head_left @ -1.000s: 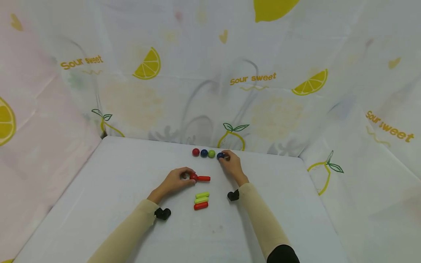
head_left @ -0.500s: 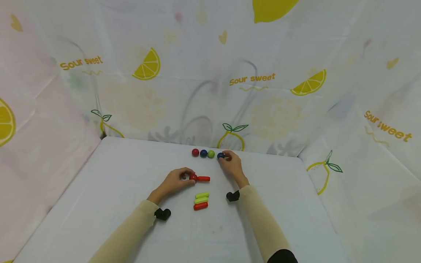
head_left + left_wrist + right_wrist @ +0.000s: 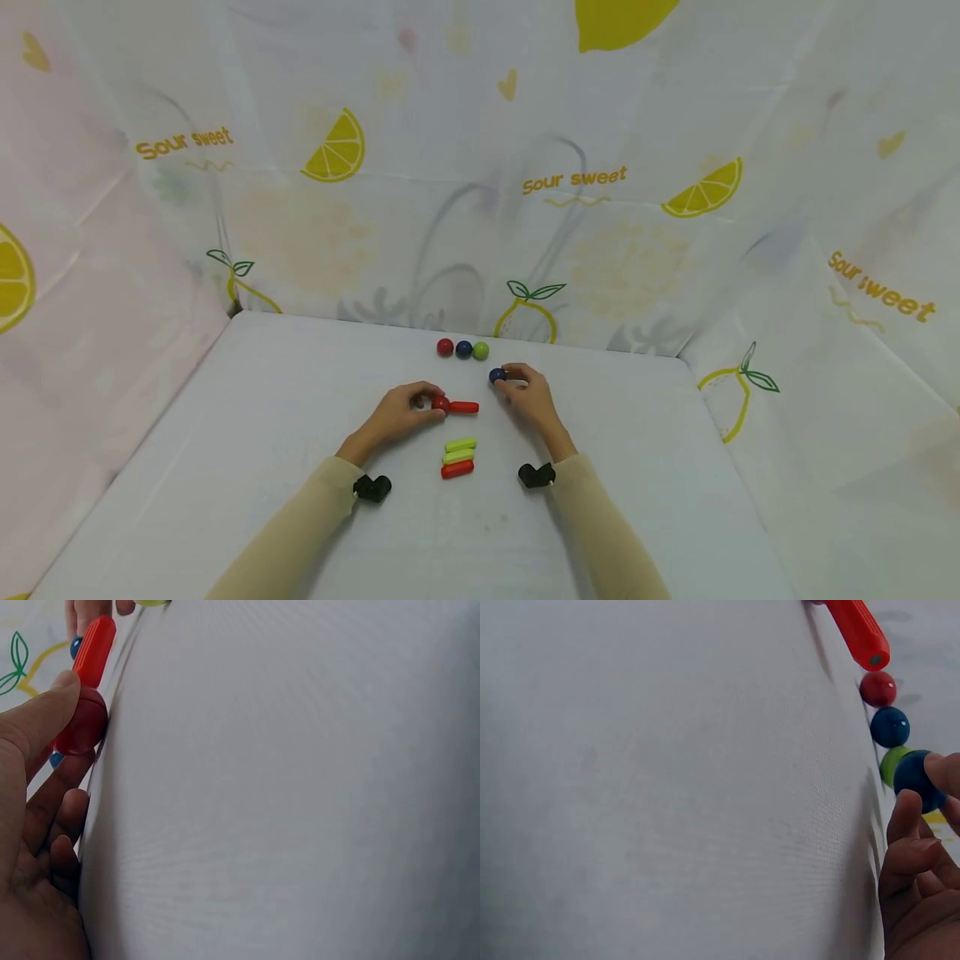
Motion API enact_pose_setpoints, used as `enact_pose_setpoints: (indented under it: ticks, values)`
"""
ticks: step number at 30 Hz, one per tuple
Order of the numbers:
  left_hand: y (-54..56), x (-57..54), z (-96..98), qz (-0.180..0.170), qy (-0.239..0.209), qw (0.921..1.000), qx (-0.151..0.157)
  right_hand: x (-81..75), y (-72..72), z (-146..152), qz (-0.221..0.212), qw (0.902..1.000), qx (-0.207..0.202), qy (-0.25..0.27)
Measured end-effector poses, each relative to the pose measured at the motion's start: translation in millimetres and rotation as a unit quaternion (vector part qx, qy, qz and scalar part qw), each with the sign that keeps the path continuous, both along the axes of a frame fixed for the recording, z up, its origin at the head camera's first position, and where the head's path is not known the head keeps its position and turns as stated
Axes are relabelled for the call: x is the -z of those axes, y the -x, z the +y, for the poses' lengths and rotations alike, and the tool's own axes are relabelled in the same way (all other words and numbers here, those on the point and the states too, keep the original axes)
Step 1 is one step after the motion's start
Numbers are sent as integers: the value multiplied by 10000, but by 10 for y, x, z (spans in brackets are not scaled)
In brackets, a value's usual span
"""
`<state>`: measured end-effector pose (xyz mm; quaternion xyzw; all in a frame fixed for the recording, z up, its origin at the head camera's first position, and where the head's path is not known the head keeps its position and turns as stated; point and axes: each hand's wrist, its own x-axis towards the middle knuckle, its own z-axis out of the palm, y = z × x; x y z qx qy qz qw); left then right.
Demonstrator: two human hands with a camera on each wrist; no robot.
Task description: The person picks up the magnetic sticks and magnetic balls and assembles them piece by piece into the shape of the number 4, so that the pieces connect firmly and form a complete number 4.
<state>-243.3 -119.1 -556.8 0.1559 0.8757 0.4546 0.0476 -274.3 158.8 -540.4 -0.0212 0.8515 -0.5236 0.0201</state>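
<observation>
My left hand (image 3: 397, 414) pinches a glossy red ball (image 3: 440, 405) between thumb and fingers, low over the white table. A short red rod (image 3: 465, 407) with a ridged side extends from the ball to the right, its end touching the ball in the left wrist view. Farther right and slightly beyond, my right hand (image 3: 534, 400) holds a dark blue ball (image 3: 915, 778) by thumb and fingertips. That ball and the rod's free end are apart. In the right wrist view, a small greyish dot marks the rod's end (image 3: 875, 658).
Near the table's back edge, a red ball (image 3: 446, 347), a blue ball (image 3: 464, 349) and a green ball (image 3: 481, 351) form a row. Closer in lie two yellow-green rods (image 3: 460, 451) and a red rod (image 3: 457, 469), side by side. A lemon-print cloth (image 3: 420, 233) rises behind the table (image 3: 300, 517).
My right hand has drawn the blue ball nearer and slightly left, away from the row's right end. The left hand keeps its place with the red ball and rod.
</observation>
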Motion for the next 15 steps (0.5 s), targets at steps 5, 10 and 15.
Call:
enact_pose_setpoints:
  ticks: [5, 10, 15]
  values:
    - [-4, 0, 1, -20, 1, 10000, -6, -14, -115, 25, 34, 9999, -129, 42]
    - [-3, -1, -1, -52, -19, 10000, -20, -34, -216, 56, 29, 9995, -326, 46]
    - [-2, 3, 1, -64, -4, 10000, -26, -24, -309, 93, -79, 9987, -509, 0]
